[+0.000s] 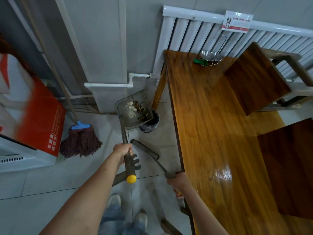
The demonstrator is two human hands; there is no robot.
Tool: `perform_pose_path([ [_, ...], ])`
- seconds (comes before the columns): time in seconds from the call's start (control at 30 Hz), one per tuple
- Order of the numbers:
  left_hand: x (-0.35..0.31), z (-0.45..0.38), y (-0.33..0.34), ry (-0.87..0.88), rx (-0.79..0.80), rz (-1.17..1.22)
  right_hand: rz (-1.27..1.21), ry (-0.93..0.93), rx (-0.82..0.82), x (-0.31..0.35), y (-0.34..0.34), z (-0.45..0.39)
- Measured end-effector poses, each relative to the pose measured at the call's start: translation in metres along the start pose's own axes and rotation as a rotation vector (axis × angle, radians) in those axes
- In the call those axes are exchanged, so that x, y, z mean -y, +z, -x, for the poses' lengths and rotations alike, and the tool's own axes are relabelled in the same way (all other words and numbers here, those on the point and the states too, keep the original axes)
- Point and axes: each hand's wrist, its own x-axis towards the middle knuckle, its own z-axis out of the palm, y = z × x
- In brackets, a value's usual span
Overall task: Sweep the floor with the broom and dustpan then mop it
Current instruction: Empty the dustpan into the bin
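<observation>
tipping the dustpan [133,110] over the small bin [149,122] looks like the step in hand: the left hand [122,150] has its grip closed round the dustpan's long handle [124,133] just above the comb teeth and the yellow end cap [131,179], holding the pan raised so that its lip overhangs the bin's rim, presumably so the sweepings slide straight in. inside the pan lie pale scraps and dark brown bits [135,107], gathered toward the lip side, not yet emptied. the bin, lined with a dark bag, stands on the floor [50,180] right beside the leg at the near-wall corner of the wooden worktop [203,124]; what it already holds cannot be made out. the right hand [179,183] has its grip closed on the broom handle [159,164], keeping the broom head [144,148] resting on the floor tiles close to the worktop's long edge, out of the way of the pour. the mop [81,141] leans against the wall next to a red and white box [39,119], its head on the floor, untouched, so mopping seems still to come. at the far end of the worktop sit a metal bowl [209,55] and something green [199,61]. wooden stools [254,78] stand along the worktop's other side.
</observation>
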Motion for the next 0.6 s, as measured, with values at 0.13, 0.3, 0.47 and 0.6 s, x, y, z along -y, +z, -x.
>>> perform_pose_path([
  [0.13, -0.003, 0.000, 0.005, -0.001, -0.014, 0.020, -0.009, 0.002, -0.002, -0.001, -0.001, -0.003],
  [0.3, -0.003, -0.001, 0.012, -0.018, -0.010, 0.081, -0.020, -0.004, 0.011, -0.003, 0.000, -0.004],
  [0.47, 0.001, -0.001, 0.011, -0.004, 0.004, 0.095, -0.021, -0.026, 0.032, -0.006, -0.002, -0.006],
  [0.6, 0.008, -0.002, 0.010, 0.009, 0.014, 0.053, -0.008, -0.033, 0.032, -0.012, -0.003, -0.009],
])
